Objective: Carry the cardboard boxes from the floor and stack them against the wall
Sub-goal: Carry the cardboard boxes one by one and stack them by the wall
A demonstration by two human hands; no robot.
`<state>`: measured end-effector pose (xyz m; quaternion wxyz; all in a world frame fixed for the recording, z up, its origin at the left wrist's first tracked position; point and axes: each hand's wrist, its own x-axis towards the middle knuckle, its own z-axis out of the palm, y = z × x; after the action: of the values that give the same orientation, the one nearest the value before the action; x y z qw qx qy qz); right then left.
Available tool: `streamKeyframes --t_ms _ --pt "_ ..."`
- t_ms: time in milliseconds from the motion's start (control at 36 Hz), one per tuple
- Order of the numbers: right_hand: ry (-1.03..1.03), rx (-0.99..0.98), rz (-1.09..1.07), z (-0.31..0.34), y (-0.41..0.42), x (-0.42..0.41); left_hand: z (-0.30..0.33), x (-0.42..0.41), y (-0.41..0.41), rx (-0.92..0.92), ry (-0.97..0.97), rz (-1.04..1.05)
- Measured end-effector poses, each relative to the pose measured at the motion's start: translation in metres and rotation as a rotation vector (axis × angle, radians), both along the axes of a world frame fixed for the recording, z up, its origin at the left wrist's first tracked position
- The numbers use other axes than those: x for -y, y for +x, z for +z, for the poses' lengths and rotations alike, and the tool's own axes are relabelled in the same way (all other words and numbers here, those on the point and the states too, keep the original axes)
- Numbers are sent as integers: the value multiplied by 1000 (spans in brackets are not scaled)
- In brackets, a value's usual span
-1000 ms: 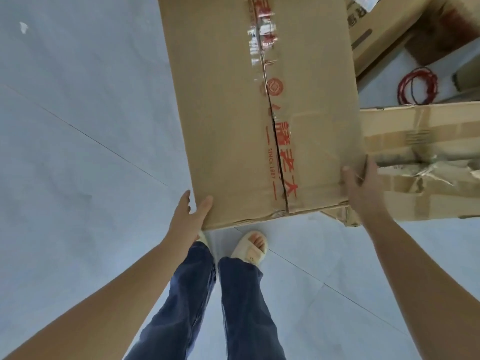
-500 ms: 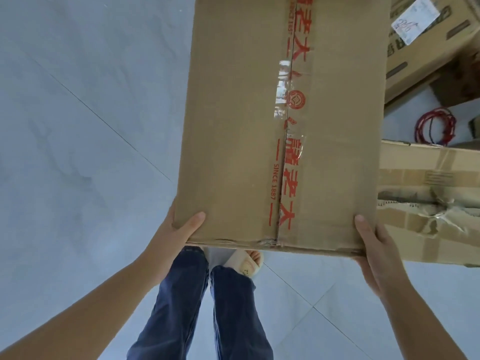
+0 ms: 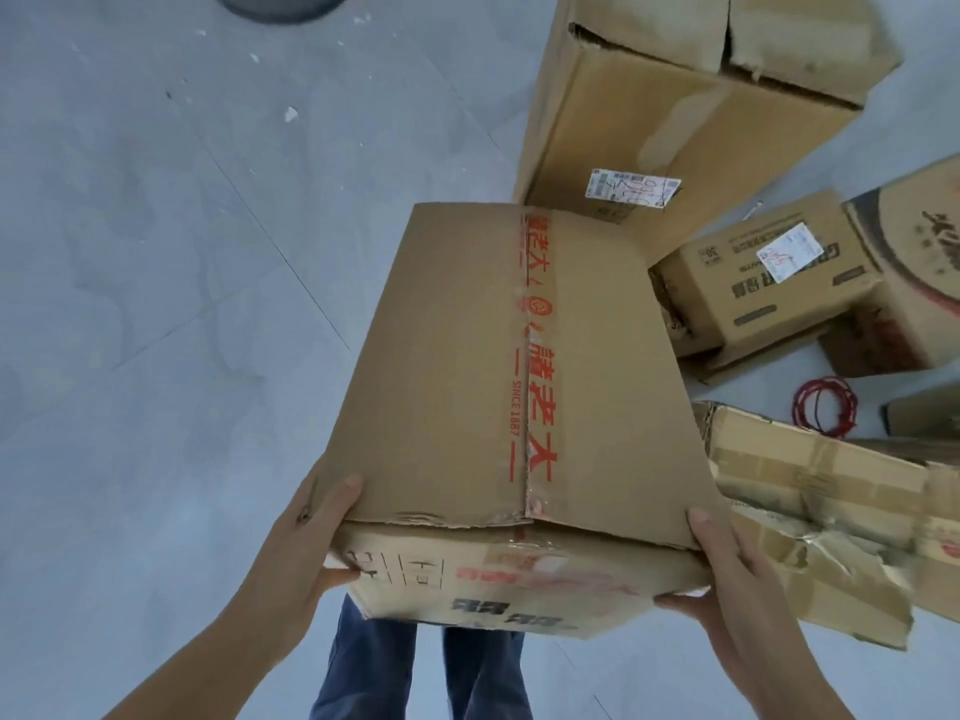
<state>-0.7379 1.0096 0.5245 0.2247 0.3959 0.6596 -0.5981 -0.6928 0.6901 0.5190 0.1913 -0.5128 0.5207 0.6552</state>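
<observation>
A brown cardboard box with red printed tape (image 3: 447, 387) hangs in the air in front of me, above my legs. My left hand (image 3: 306, 543) grips its near left corner, thumb on top and fingers underneath. My right hand (image 3: 727, 574) holds the near right corner the same way. The box's near side, with red and black print, faces me. More cardboard boxes lie on the grey tiled floor to the right: a tall one (image 3: 670, 96), a smaller labelled one (image 3: 753, 272) and a torn, crushed one (image 3: 841, 511).
A coil of red wire (image 3: 826, 413) lies on the floor between the boxes at the right. A dark round object (image 3: 280, 2) shows at the top edge. Open grey tile floor (image 3: 156, 304) spreads to the left.
The box has come up off the floor and tilted, so its near side now shows. Both hands have shifted to wrap its near corners. The view has swung to show more boxes beyond.
</observation>
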Motion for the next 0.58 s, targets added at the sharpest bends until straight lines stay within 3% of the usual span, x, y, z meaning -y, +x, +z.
streamKeyframes --t_ms 333,583 --pt "-29 -38 203 84 -8 31 101 -5 77 -94 -79 265" --pt "-134 -203 521 179 -10 67 193 -15 143 -209 -180 517"
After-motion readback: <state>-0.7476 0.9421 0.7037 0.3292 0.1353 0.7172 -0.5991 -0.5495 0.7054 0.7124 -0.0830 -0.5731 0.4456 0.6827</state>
